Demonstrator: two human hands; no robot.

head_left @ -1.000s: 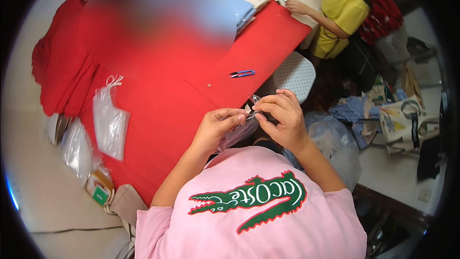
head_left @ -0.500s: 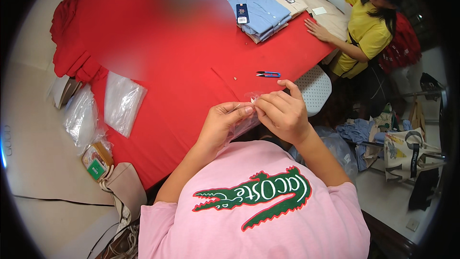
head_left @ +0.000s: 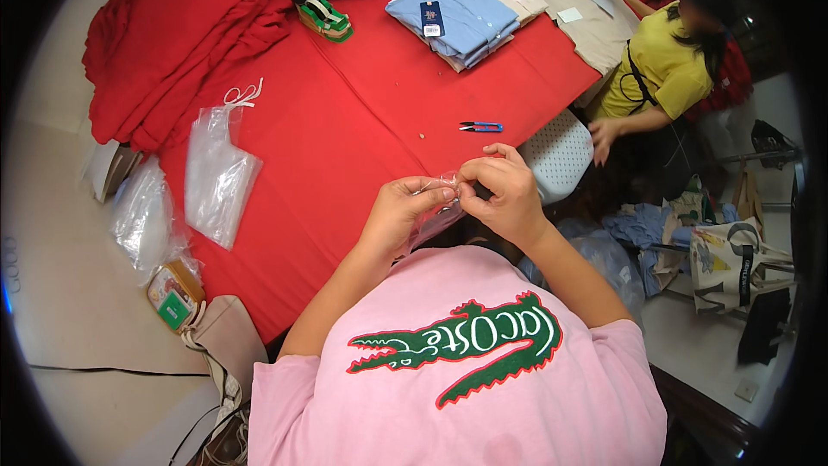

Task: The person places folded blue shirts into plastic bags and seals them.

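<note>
Close to my chest, a clear plastic bag point(head_left: 434, 226) is pinched between both hands. My left hand point(head_left: 404, 214) grips its edge with thumb and fingers, and the film hangs down beside the palm. Fingertips of my right hand point(head_left: 503, 193) are closed at the same edge, almost touching the left thumb; the little finger sticks out. Whether the right fingers hold anything besides the film is too small to tell. Blue thread snips point(head_left: 481, 127) lie on the red tablecloth point(head_left: 345, 138) just beyond my right hand.
Flat clear bags point(head_left: 220, 177) lie at the left, near heaped red cloth point(head_left: 185, 34). A green tape dispenser point(head_left: 324, 19) and folded blue shirts point(head_left: 455, 15) are farther back. A person in yellow point(head_left: 660, 65) stands at the right, by a white perforated stool point(head_left: 559, 155).
My hands stay nearly in place, still pinching the bag. The person in yellow has lowered one hand from the table and now holds a white card with the other.
</note>
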